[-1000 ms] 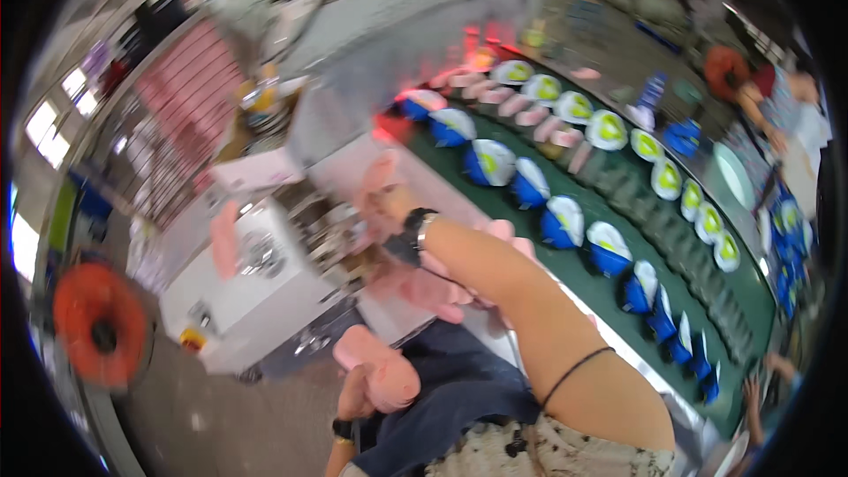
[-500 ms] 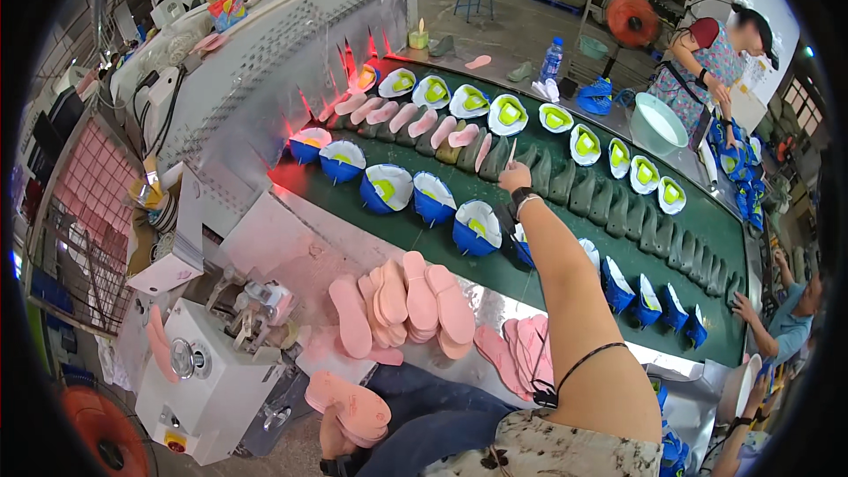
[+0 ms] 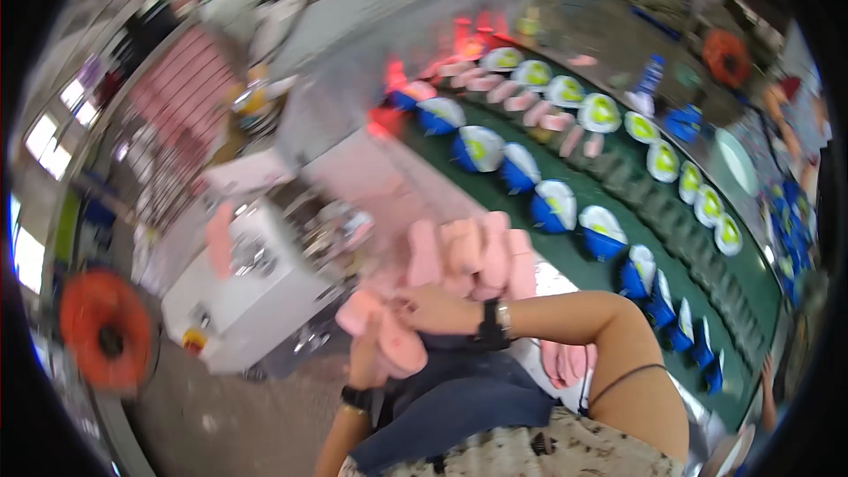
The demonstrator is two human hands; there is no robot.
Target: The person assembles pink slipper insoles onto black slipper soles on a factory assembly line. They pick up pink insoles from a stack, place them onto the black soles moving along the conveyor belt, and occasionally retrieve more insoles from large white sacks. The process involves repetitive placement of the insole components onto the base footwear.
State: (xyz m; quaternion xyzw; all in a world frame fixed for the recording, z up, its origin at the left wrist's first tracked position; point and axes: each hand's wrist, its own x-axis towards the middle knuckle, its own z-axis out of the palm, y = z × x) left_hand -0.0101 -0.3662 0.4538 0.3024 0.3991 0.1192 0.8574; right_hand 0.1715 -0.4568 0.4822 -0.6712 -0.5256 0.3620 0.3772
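Observation:
My left hand (image 3: 367,355) is closed around a few pink insoles (image 3: 402,352), held low in front of my body. My right hand (image 3: 437,309) has its fingers at the upper edge of these insoles; blur hides whether it grips one. Just beyond both hands, piles of pink insoles (image 3: 465,252) lie on the work surface. On the green conveyor belt (image 3: 596,190) runs a row of dark green shoe soles (image 3: 685,237). Pink insoles (image 3: 534,113) lie along the far-left part of that row. Blue shoe uppers with white linings (image 3: 554,207) stand along the near side.
A white machine (image 3: 252,278) stands at the left, beside an orange fan (image 3: 108,340). Red light glows at the mouth of a large grey machine (image 3: 389,44) at the belt's far end. More insoles (image 3: 565,362) lie by my right elbow. A co-worker (image 3: 799,119) stands across the belt.
My right hand has come back from the soles on the belt to the insoles in my left hand. The left hand has risen, another insole lies on the row, and the view has turned left.

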